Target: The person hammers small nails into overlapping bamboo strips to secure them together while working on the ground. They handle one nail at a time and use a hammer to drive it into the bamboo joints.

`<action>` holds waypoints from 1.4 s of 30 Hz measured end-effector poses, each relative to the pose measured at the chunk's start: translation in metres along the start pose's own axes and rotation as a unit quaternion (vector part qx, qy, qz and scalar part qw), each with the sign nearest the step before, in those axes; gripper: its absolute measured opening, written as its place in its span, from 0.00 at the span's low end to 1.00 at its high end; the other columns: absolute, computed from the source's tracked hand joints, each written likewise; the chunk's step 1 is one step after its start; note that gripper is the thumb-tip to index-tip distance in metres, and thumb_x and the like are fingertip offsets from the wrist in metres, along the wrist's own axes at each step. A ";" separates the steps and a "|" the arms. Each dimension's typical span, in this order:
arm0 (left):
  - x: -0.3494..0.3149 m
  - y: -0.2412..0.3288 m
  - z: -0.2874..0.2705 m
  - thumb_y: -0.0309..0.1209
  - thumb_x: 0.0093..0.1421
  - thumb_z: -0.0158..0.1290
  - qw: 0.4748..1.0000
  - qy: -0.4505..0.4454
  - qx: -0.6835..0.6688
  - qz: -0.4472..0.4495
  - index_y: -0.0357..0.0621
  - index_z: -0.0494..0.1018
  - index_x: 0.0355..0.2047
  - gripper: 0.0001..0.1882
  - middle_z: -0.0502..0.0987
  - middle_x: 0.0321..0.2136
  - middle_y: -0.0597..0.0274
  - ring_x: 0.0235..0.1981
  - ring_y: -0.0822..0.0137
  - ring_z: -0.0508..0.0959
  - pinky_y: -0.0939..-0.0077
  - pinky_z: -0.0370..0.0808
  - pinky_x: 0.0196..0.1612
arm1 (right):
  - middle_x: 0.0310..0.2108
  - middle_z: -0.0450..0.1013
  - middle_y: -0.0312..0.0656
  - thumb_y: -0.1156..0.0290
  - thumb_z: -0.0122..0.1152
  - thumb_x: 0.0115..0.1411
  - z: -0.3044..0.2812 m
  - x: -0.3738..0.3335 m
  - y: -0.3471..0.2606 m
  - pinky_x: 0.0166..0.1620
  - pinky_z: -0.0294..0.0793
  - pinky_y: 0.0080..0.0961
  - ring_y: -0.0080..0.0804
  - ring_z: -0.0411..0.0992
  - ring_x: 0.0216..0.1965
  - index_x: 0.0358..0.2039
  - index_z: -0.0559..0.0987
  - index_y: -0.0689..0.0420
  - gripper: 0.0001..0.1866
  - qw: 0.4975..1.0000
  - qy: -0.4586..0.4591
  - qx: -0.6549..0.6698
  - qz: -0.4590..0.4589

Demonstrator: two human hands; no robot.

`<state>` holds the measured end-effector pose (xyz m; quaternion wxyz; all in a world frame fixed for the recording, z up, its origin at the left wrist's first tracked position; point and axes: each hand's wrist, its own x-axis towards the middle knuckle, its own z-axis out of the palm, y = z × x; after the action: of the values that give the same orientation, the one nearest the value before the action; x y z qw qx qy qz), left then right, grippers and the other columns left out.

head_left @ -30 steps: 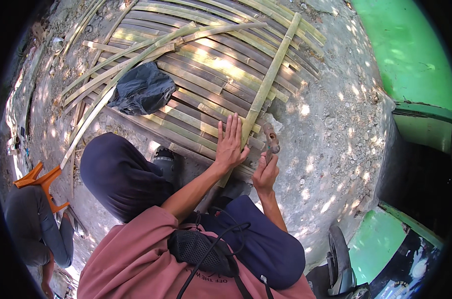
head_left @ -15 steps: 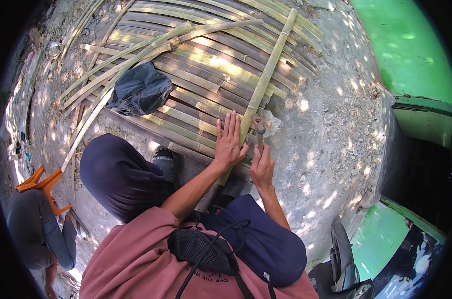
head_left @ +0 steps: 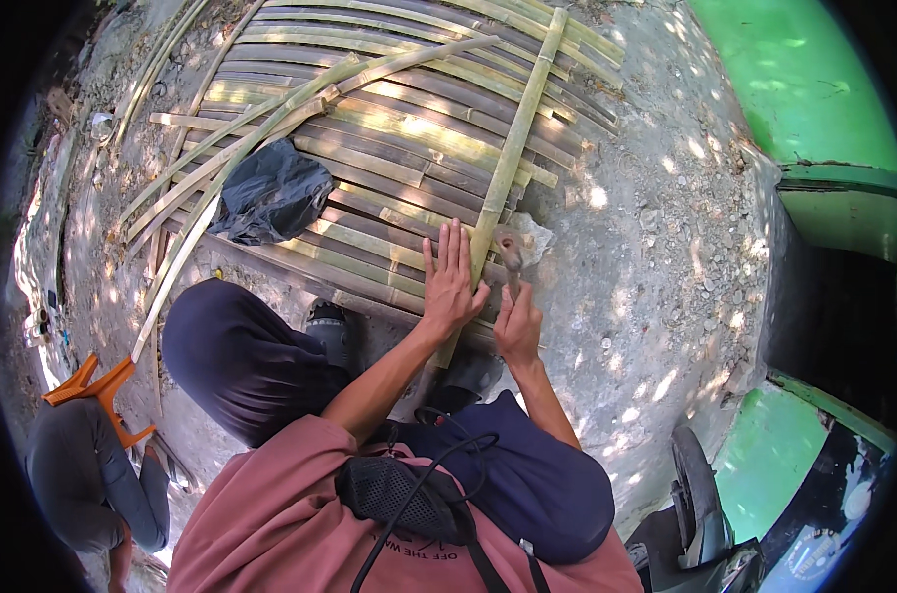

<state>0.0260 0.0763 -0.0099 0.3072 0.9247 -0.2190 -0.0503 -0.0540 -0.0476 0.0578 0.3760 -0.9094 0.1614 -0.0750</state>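
My right hand (head_left: 518, 326) is closed around the handle of a hammer (head_left: 509, 245), whose worn metal head sits just right of a long bamboo strip (head_left: 515, 148). Whether the head touches the strip I cannot tell. That strip lies crosswise over a panel of bamboo slats (head_left: 389, 163), near their right ends. My left hand (head_left: 451, 292) lies flat on the slats left of the strip, fingers stretched out and together, its thumb against the strip. Beside the hammer head is a crumpled, whitish clear plastic bag (head_left: 535, 237). No nail is visible at this size.
A black plastic bag (head_left: 272, 190) and several loose bamboo strips (head_left: 233, 158) lie on the panel's left part. At lower left is another person's leg (head_left: 92, 474) by an orange plastic frame (head_left: 97, 387). A green wall (head_left: 799, 79) and a motorbike wheel (head_left: 693, 484) stand at right.
The view has shifted slightly, moving the panel up and left in the picture. Both hands keep nearly the same pose; the hammer stays in my right hand beside the strip.
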 end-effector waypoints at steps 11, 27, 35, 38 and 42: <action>-0.001 -0.001 0.000 0.48 0.57 0.60 1.000 -0.010 -0.005 -0.008 0.23 0.48 0.78 0.59 0.42 0.82 0.38 0.84 0.44 0.39 0.36 0.31 0.81 | 0.33 0.80 0.64 0.67 0.51 0.80 -0.016 0.002 -0.013 0.34 0.75 0.58 0.72 0.79 0.35 0.50 0.73 0.63 0.12 0.999 -0.023 -0.014 -0.019; 0.005 -0.006 -0.002 0.48 0.57 0.61 1.000 -0.008 0.002 -0.015 0.23 0.49 0.78 0.58 0.43 0.82 0.37 0.84 0.43 0.41 0.36 0.33 0.81 | 0.30 0.79 0.64 0.66 0.51 0.79 0.006 0.009 0.004 0.33 0.76 0.59 0.71 0.80 0.32 0.50 0.73 0.64 0.12 0.984 -0.115 -0.131 0.032; -0.001 0.000 -0.003 0.48 0.56 0.61 1.000 -0.015 -0.008 -0.013 0.24 0.50 0.78 0.58 0.44 0.82 0.37 0.84 0.44 0.41 0.36 0.33 0.81 | 0.28 0.76 0.66 0.67 0.50 0.79 -0.014 0.011 -0.016 0.32 0.72 0.55 0.74 0.77 0.35 0.47 0.74 0.63 0.11 0.995 0.060 0.035 -0.067; -0.001 -0.004 -0.001 0.48 0.56 0.61 1.000 -0.008 -0.003 -0.013 0.24 0.50 0.78 0.58 0.44 0.82 0.37 0.84 0.44 0.41 0.36 0.33 0.81 | 0.29 0.76 0.67 0.67 0.51 0.78 0.002 0.007 -0.001 0.32 0.72 0.58 0.74 0.77 0.36 0.47 0.73 0.64 0.11 0.998 -0.040 -0.051 0.018; -0.004 -0.004 0.000 0.48 0.57 0.60 0.999 -0.015 -0.030 -0.013 0.23 0.50 0.77 0.57 0.44 0.82 0.37 0.84 0.45 0.41 0.36 0.32 0.81 | 0.29 0.77 0.69 0.63 0.51 0.79 0.010 -0.013 0.011 0.34 0.70 0.62 0.76 0.77 0.35 0.46 0.72 0.64 0.14 0.996 -0.055 -0.036 0.057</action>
<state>0.0245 0.0810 -0.0122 0.3309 0.9171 -0.2095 -0.0747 -0.0667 -0.0440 0.0425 0.3551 -0.9143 0.1946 0.0026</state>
